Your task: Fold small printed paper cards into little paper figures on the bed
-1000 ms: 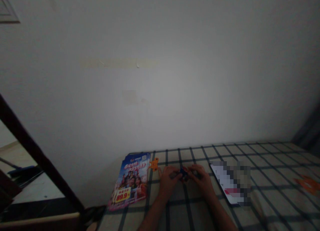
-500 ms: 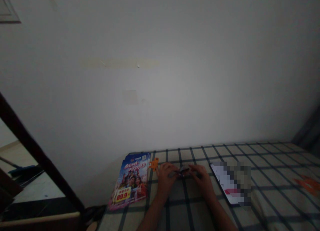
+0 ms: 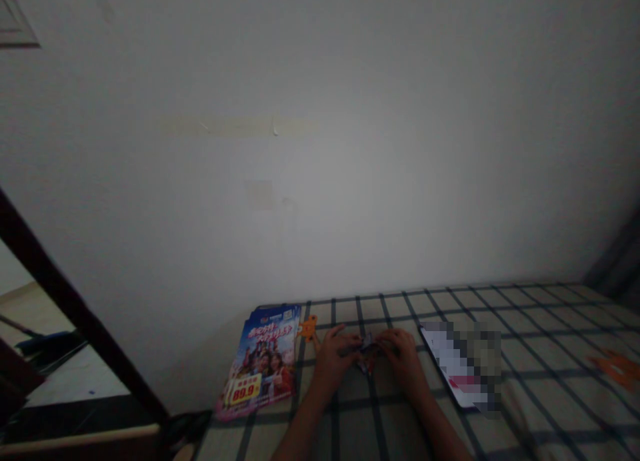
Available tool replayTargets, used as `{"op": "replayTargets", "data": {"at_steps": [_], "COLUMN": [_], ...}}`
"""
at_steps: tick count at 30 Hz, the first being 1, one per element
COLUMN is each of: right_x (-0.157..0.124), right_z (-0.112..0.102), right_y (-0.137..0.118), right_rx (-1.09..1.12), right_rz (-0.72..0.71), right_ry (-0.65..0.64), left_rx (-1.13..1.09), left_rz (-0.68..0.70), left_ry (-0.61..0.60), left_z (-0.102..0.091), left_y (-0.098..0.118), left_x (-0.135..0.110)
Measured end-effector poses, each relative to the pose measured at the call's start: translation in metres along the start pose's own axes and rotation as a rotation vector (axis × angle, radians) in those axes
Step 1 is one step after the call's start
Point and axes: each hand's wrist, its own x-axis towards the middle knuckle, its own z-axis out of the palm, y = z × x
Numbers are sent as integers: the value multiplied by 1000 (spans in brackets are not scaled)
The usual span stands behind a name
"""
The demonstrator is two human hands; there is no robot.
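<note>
Between my hands is a small folded piece of printed paper [image 3: 367,360], with dark, white and reddish patches, held just above the checked cloth. My left hand [image 3: 336,352] pinches its left side, the index finger raised a little. My right hand [image 3: 400,351] grips the right side with bent fingers. The fingers cover much of the paper, so its exact folded shape cannot be made out. Left of my left hand lie an orange cut-out figure [image 3: 309,328] and a stack of printed flyers [image 3: 265,361].
A phone-like device [image 3: 453,371] with a lit, partly blurred screen lies to the right on the checked cloth [image 3: 400,421]. Another orange shape [image 3: 617,368] is at the far right. A white wall [image 3: 350,148] rises behind. A dark slanted post [image 3: 75,301] stands at the left.
The folded paper has tilted, and a pointed reddish lower part now shows below my fingers. My left fingers have spread slightly upward. The flyers and device stay put.
</note>
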Motion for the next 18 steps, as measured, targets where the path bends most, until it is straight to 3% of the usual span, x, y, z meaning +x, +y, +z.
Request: {"op": "replayTargets", "data": {"at_steps": [5, 10, 13, 18], "right_x": [0, -2, -2, -1], "right_z": [3, 7, 8, 9], "right_y": [1, 6, 8, 10], "right_rx": [-2, 12, -22, -67], "right_rz": [-6, 21, -3, -19], "right_ry": [-62, -8, -39, -83], "left_rx": [47, 98, 133, 163], "left_rz": [-8, -5, -18, -45], "left_ry": [-2, 5, 18, -37], "left_z": [-1, -2, -4, -5], "left_y": [-1, 0, -1, -1], "left_x": [0, -1, 0, 0]}}
